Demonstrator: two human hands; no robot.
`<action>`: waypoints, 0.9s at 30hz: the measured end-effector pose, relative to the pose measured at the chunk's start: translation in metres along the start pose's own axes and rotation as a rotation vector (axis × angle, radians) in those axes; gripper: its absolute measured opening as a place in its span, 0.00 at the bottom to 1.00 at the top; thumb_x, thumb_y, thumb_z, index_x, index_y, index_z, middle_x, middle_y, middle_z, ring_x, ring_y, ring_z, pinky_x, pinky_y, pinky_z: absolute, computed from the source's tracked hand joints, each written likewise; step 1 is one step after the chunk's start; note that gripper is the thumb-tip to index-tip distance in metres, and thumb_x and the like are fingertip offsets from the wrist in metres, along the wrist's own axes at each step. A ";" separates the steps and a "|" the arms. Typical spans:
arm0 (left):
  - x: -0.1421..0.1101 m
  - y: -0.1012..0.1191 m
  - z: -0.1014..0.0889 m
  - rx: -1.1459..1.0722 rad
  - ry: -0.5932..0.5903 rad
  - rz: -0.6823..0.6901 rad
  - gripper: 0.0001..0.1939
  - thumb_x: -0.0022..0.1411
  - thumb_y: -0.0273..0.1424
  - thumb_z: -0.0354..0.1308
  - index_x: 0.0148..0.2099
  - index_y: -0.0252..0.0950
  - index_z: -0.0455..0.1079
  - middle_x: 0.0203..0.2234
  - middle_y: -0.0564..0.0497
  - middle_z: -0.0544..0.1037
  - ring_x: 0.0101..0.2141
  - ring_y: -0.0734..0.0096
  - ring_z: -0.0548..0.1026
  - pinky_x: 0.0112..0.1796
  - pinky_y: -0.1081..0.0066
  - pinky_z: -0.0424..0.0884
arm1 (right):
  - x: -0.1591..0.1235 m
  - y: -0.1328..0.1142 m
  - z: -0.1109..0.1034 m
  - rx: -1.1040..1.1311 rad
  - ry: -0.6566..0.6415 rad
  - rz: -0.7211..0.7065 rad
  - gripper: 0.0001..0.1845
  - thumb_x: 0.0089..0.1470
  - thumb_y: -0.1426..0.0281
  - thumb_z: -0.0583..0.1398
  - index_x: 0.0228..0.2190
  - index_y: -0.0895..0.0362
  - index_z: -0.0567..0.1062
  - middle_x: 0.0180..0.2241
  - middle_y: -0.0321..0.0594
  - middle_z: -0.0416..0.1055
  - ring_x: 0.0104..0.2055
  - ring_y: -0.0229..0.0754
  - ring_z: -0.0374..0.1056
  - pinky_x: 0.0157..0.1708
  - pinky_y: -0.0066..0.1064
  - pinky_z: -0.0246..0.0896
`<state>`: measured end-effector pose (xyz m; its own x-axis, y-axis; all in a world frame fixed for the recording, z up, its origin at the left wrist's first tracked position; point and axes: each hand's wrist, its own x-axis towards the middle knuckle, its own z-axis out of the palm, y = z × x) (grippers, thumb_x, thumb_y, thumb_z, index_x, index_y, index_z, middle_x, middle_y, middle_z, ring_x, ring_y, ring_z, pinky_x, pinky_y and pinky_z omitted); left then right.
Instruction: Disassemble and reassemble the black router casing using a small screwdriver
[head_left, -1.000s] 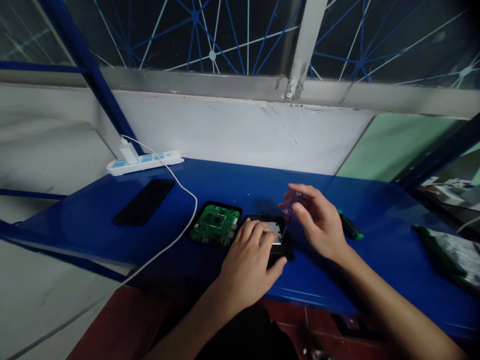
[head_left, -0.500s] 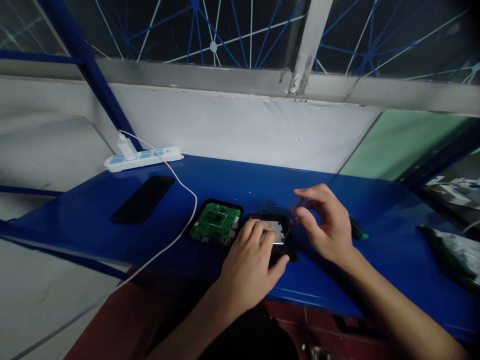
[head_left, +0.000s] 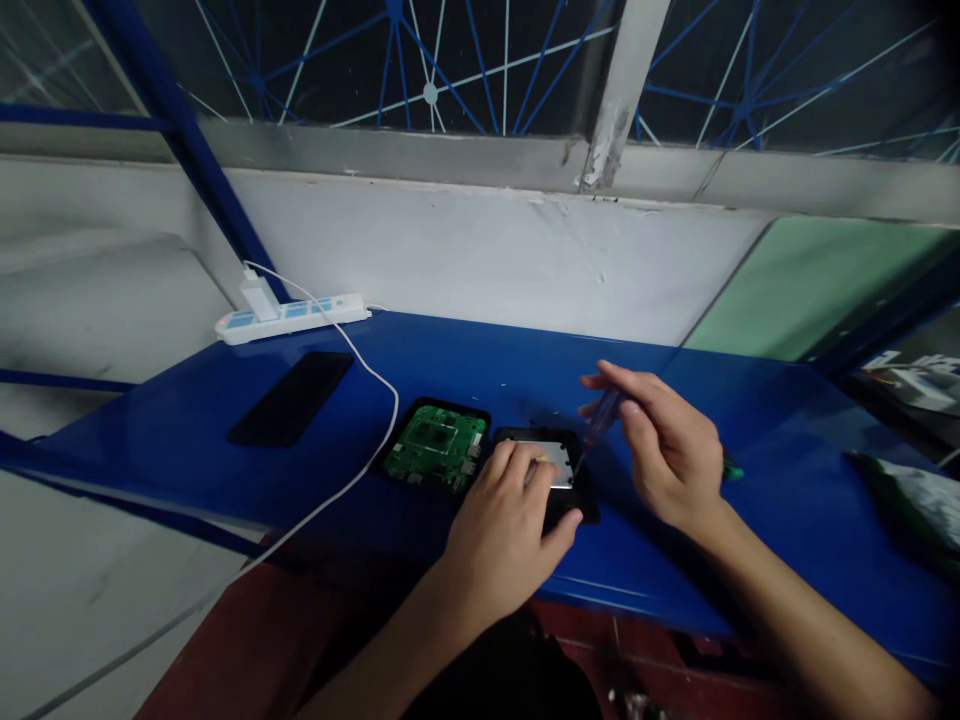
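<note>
Dark window panes (head_left: 487, 70) crossed by blue and white lines fill the top of the view, above a scuffed white wall (head_left: 480, 260) with a pale green panel (head_left: 817, 290) at its right. Below them stretches a blue table (head_left: 465, 345). Over its near edge reach the person's two hands. The left hand (head_left: 499, 520) lies palm down on an open black casing (head_left: 589, 507), fingers bent over it and thumb spread toward its near edge; whether it grips or only presses, I cannot tell. The right hand (head_left: 671, 450) grasps a slim purple screwdriver (head_left: 602, 418), held slanting between thumb and fingers.

At far right lies a silvery bag (head_left: 926, 500), cut off by the picture's edge. A flat black slab (head_left: 291, 398) rests on the left part of the table, with a white power strip (head_left: 300, 318) behind it and a white cable (head_left: 352, 480) looping down past its right side. Just left of the casing, a green circuit board (head_left: 435, 445) sits in a black tray (head_left: 480, 411). Inside the casing is a metal plate (head_left: 560, 458), partly under the left fingers; the screwdriver's tip points at its right side, contact unclear. Tiny pale bits (head_left: 503, 385) dot the tabletop beyond.
</note>
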<state>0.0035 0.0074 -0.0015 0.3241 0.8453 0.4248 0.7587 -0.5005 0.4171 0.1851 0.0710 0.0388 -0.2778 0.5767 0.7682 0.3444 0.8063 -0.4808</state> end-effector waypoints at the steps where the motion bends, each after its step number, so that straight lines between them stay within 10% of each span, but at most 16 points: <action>1: 0.000 0.000 0.000 0.004 -0.004 0.000 0.12 0.63 0.32 0.62 0.47 0.36 0.68 0.48 0.44 0.71 0.53 0.53 0.67 0.53 0.53 0.69 | 0.000 0.000 0.001 -0.002 0.007 -0.008 0.24 0.64 0.78 0.53 0.59 0.50 0.69 0.46 0.42 0.75 0.38 0.39 0.75 0.39 0.38 0.71; 8: 0.001 0.000 0.001 0.014 -0.002 0.002 0.13 0.63 0.32 0.62 0.48 0.34 0.68 0.48 0.43 0.72 0.53 0.52 0.67 0.54 0.53 0.69 | 0.002 0.005 0.003 -0.047 0.048 -0.066 0.23 0.56 0.76 0.64 0.53 0.50 0.73 0.34 0.37 0.67 0.34 0.40 0.67 0.31 0.35 0.68; 18: 0.002 0.000 0.001 -0.028 0.001 -0.008 0.13 0.63 0.31 0.61 0.49 0.36 0.66 0.49 0.44 0.71 0.53 0.53 0.68 0.53 0.53 0.70 | 0.001 -0.001 0.000 0.011 -0.042 -0.041 0.28 0.64 0.78 0.52 0.63 0.50 0.63 0.47 0.44 0.74 0.40 0.40 0.74 0.40 0.40 0.71; 27: 0.005 0.002 0.000 -0.010 -0.040 -0.028 0.14 0.63 0.33 0.62 0.49 0.34 0.66 0.47 0.42 0.71 0.52 0.52 0.68 0.51 0.53 0.71 | 0.002 0.005 0.003 -0.004 0.000 -0.089 0.21 0.55 0.75 0.65 0.50 0.49 0.73 0.36 0.39 0.69 0.35 0.41 0.68 0.31 0.37 0.69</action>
<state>0.0066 0.0106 0.0019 0.3253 0.8655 0.3808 0.7622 -0.4784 0.4361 0.1835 0.0765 0.0366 -0.3078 0.5029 0.8077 0.3217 0.8539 -0.4091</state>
